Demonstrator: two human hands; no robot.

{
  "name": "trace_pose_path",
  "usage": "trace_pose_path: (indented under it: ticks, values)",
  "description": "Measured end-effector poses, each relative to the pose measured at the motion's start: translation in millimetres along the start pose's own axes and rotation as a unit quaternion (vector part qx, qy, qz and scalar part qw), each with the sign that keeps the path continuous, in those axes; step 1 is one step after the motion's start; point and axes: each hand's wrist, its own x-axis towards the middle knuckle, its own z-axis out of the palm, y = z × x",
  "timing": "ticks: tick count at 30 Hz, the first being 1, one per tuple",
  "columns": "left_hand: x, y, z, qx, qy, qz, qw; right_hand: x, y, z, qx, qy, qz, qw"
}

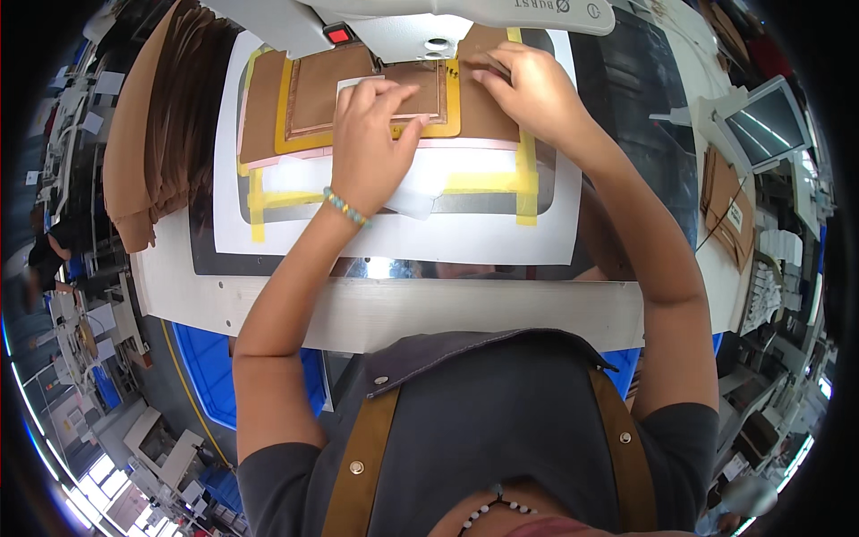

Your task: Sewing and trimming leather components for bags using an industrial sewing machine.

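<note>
My left hand (371, 143), fingers apart, rests on a brown panel (309, 85) in a yellow frame (284, 125), over a small white piece (349, 83) that it partly hides. My right hand (528, 98) is at the frame's upper right, thumb and forefinger closed around something small and thin that I cannot make out. The white sewing machine head (407, 27) hangs just above the panel. A larger brown piece (259, 107) lies under the frame, on a white sheet (295, 233) with yellow tape strips.
A tall stack of brown pieces (152, 125) stands at left. At right are a small screen (761, 125) and more brown pieces (725, 215). Blue bins (201, 358) sit below the table's front edge (447, 309). Other workstations line the blurred rims of the view.
</note>
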Motion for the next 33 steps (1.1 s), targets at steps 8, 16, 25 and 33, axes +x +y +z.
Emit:
trace_pose_path:
  ticks: [8, 16, 25, 33]
  values:
    - [31.9, -37.3, 45.8, 0.066, -0.046, -0.137, 0.987, 19.4, -33.7, 29.2, 0.077, -0.076, 0.196, 0.975]
    - [22.2, -51.3, 33.1, -0.222, -0.017, -0.196, 0.955, -4.1, 8.2, 10.4, 0.127, 0.033, 0.145, 0.981]
    - [12.0, -53.3, -12.2, -0.33, -0.087, -0.226, 0.913, -80.0, 82.8, -102.1, -0.093, 0.052, 0.239, 0.965]
    - [7.3, -58.9, -54.5, 0.16, 0.046, -0.077, 0.983, -96.3, 85.8, -107.0, -0.256, 0.0, 0.097, 0.962]
